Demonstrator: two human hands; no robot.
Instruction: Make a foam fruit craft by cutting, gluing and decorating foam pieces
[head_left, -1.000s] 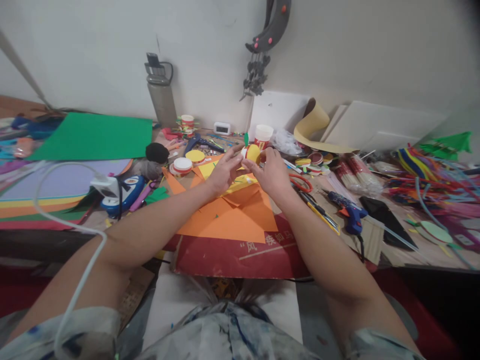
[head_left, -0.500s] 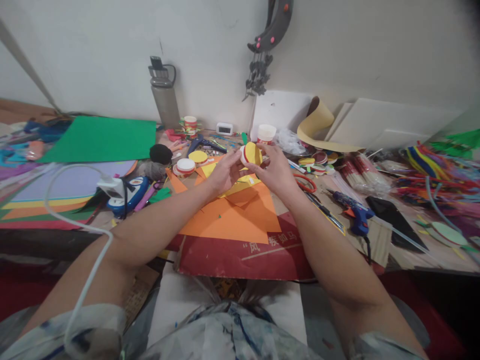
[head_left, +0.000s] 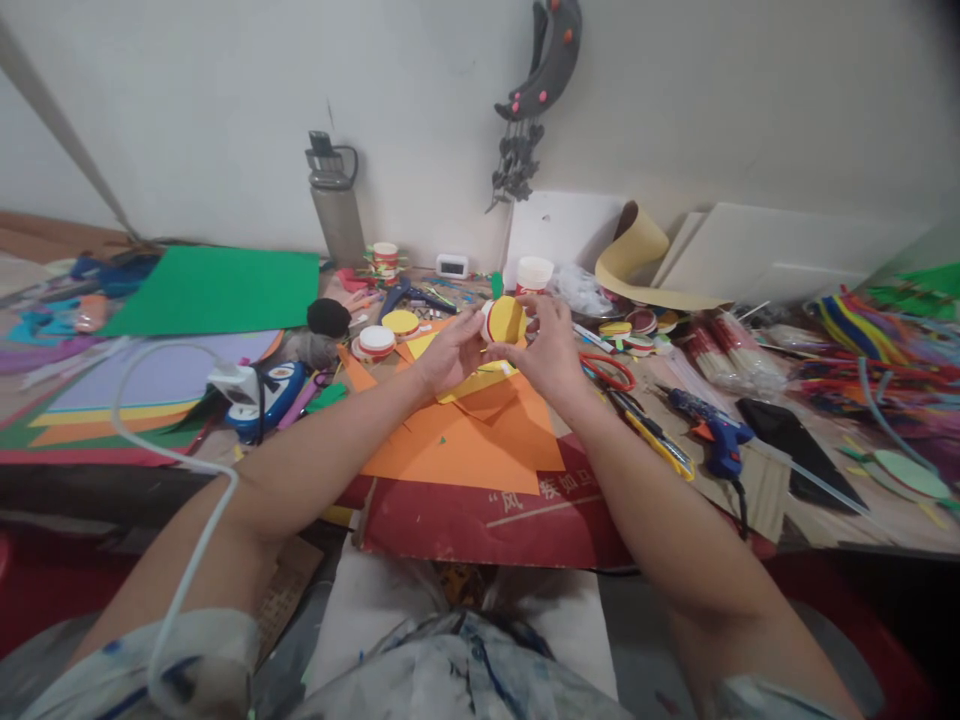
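Over the middle of the desk, a short cut-down paper cup (head_left: 507, 320) with a red band is held tilted, its round yellow disc facing me. My left hand (head_left: 452, 354) grips it from the left, fingers wrapped around its side. My right hand (head_left: 553, 345) curls around its right edge, with the fingertips at the rim and the thumb near the bottom of the disc; some fingertips are hidden. Beneath both hands lie orange sheets (head_left: 450, 445) and yellow pieces. A white-topped cup piece (head_left: 376, 341) and a yellow-topped one (head_left: 401, 322) stand left of my left hand.
A blue glue gun (head_left: 716, 430), a yellow utility knife (head_left: 660, 440) and a black phone (head_left: 795, 450) lie on the right. Red-handled scissors (head_left: 611, 370) are beside my right forearm. A white cable (head_left: 187, 560) loops over my left arm. A grey bottle (head_left: 337, 210) stands behind.
The view has tipped slightly, so the desk sits a little lower in the picture. My right thumb has shifted left and down along the yellow disc. Both hands stay at the cup.
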